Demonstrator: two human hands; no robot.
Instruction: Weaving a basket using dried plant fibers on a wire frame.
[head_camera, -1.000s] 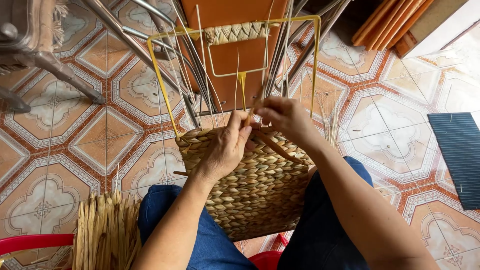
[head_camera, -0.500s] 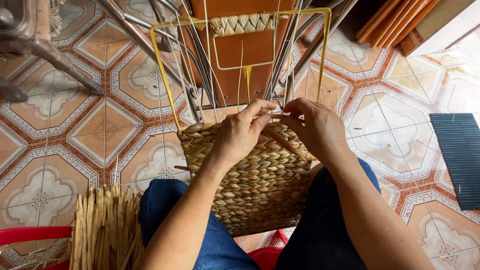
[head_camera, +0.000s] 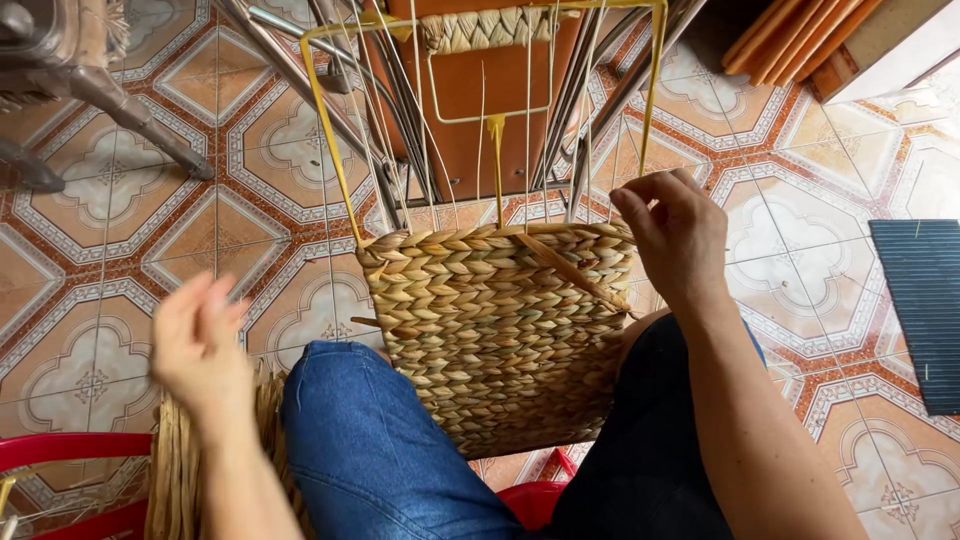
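Upright wire frame (head_camera: 330, 130) above basket rim (head_camera: 500, 238)

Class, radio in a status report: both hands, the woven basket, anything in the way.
Left hand open, blurred, over the straw bundle. Right hand pinching a strand at the basket rim. Yellow wire frame stands above the weave; nothing blocking.

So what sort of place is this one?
Probably a home or small workshop where baskets get woven: patterned floor tiles, a half-woven basket on a yellow wire frame, and a bundle of dried straw.
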